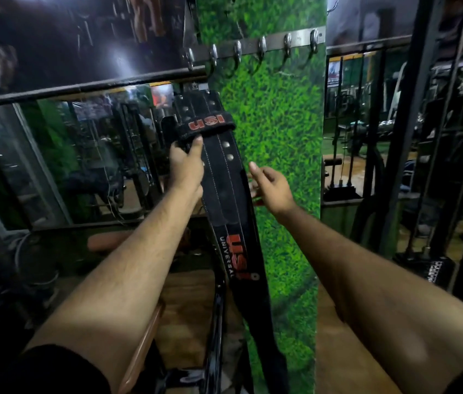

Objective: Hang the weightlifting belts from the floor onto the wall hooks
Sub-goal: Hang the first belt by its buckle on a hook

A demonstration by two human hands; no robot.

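A black weightlifting belt (224, 177) with red USI lettering hangs down the left edge of a green grass-patterned pillar (278, 143). Its top end sits just under the leftmost hooks of a metal hook rail (253, 48) with several hooks. My left hand (186, 166) grips the belt's left edge near its upper loop, thumb on the front. Just right of the belt, my right hand (271, 184) hovers with fingers loosely spread and holds nothing. Whether the belt's top is caught on a hook is hidden.
A mirror wall (82, 155) with a dark horizontal bar stands to the left. Black gym rack uprights (395, 137) rise to the right. A black machine frame (216, 322) and a wooden floor lie below the belt.
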